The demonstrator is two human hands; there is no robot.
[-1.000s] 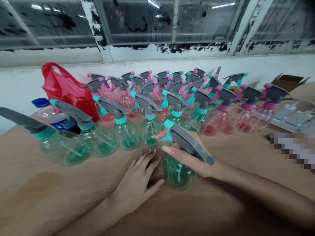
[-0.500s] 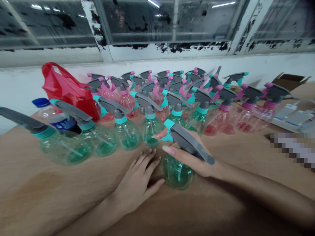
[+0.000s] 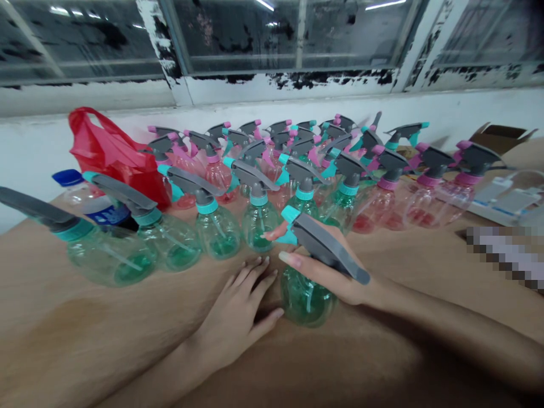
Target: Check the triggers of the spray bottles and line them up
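The right hand's grip, closed around the neck of the green spray bottle at the desk's near centre, should stay gentle, with the left hand spread flat just left for steadiness.

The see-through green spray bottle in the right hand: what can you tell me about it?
The rounded, clear-green, plastic-looking spray bottle seems to stand upright on the light-brown, wooden-looking table. A pale tube shows inside. Its grey spray head has a turquoise nozzle and trigger. The bare right hand wraps around it beneath the head, hiding its neck.
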